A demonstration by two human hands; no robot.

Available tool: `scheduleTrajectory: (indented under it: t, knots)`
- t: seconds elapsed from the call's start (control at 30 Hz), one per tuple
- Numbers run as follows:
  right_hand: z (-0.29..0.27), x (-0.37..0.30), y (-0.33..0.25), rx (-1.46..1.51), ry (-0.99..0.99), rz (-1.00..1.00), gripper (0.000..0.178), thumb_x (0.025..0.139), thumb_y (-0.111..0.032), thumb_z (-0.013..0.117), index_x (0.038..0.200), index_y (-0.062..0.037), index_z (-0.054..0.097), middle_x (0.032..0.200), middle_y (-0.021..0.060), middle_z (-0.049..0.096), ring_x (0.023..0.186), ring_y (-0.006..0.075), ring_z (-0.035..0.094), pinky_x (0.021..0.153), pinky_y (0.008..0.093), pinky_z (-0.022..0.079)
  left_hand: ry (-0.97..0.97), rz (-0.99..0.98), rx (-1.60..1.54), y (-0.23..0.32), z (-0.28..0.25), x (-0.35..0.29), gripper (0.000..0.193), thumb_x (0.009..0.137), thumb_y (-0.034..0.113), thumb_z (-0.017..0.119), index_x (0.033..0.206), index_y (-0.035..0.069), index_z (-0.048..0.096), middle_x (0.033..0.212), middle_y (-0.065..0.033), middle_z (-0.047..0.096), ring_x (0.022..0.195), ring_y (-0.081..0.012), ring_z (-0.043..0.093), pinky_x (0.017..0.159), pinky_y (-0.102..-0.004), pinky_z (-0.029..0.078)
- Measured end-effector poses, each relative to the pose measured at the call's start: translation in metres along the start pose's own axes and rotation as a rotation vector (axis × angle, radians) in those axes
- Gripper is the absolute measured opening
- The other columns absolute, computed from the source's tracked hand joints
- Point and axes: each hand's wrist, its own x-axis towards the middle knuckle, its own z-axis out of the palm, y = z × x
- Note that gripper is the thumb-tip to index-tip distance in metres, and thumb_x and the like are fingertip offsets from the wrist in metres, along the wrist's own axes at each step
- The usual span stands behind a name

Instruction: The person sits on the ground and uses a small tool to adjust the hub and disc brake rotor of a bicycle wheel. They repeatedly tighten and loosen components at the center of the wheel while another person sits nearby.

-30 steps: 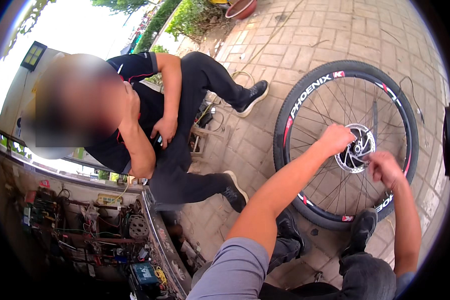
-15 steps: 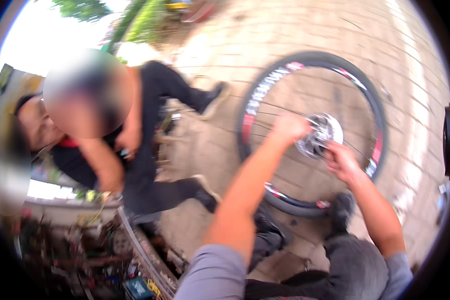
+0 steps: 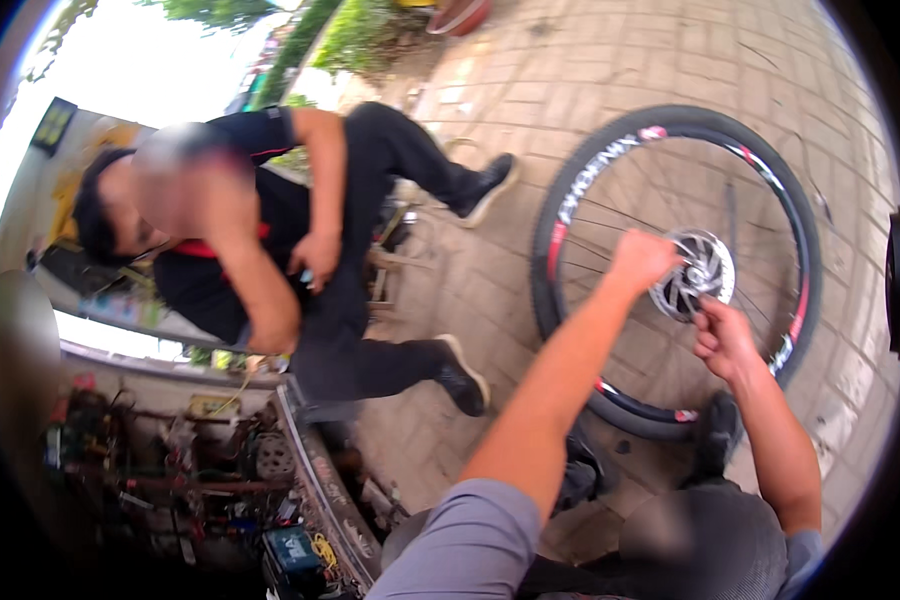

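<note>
The bicycle wheel (image 3: 676,270) is standing upright on the brick paving, and the left hand (image 3: 638,262) is closing on its silver hub (image 3: 697,273) while the right hand (image 3: 722,338) is pinching something small beside it, work seemingly midway.

The left hand (image 3: 642,262) covers part of the silver hub (image 3: 705,272) of the bicycle wheel (image 3: 670,270), so its grip there cannot be told. The right hand (image 3: 722,340), just below the hub, curls its fingers inward; whether they pinch anything is too small to see. Below both hands, the person's knee hides the tyre's lower rim. Far left of the hands, the toolbox (image 3: 220,480) clutter blurs into shapes, and the seated person (image 3: 270,250) has something small, unreadable, in 1 hand.
</note>
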Motion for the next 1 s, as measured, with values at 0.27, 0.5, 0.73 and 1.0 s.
scheduleTrajectory:
  t: [0.27, 0.5, 0.73, 1.0]
  knots:
    - [0.02, 0.014, 0.016, -0.014, -0.016, 0.056, 0.008, 0.089, -0.022, 0.051, 0.083, -0.0166, 0.049, 0.063, -0.0016, 0.046, 0.04, 0.0079, 0.026, 0.038, 0.0249, 0.02, -0.032, -0.095, -0.112, -0.031, -0.005, -0.032, 0.04, 0.085, 0.047, 0.055, 0.08, 0.009, 0.066, 0.074, -0.0099, 0.066, 0.077, -0.0266, 0.063, 0.074, -0.0411, 0.043]
    - [0.008, 0.007, 0.013, -0.017, 0.005, 0.063, 0.006, 0.088, -0.021, 0.053, 0.087, -0.0167, 0.05, 0.063, -0.0012, 0.047, 0.04, 0.0078, 0.026, 0.039, 0.0247, 0.021, -0.121, -0.106, -0.111, -0.015, -0.01, -0.018, 0.041, 0.086, 0.047, 0.053, 0.081, 0.009, 0.065, 0.075, -0.0094, 0.067, 0.075, -0.0271, 0.065, 0.072, -0.0421, 0.044]
    - [0.01, -0.001, 0.009, -0.011, 0.011, 0.042, 0.007, 0.088, -0.021, 0.053, 0.084, -0.0167, 0.049, 0.063, -0.0011, 0.046, 0.04, 0.0079, 0.026, 0.038, 0.0249, 0.021, -0.08, -0.162, -0.081, -0.004, -0.003, -0.023, 0.043, 0.088, 0.049, 0.052, 0.082, 0.008, 0.063, 0.073, -0.0092, 0.067, 0.071, -0.0259, 0.066, 0.067, -0.0403, 0.045]
    - [0.01, 0.002, 0.008, -0.001, 0.027, 0.011, 0.009, 0.089, -0.021, 0.053, 0.083, -0.0151, 0.049, 0.062, -0.0012, 0.046, 0.04, 0.0081, 0.027, 0.039, 0.0251, 0.021, -0.034, -0.324, -0.182, 0.003, 0.006, -0.035, 0.043, 0.09, 0.048, 0.05, 0.082, 0.008, 0.063, 0.069, -0.0119, 0.066, 0.067, -0.0301, 0.066, 0.064, -0.0455, 0.047]
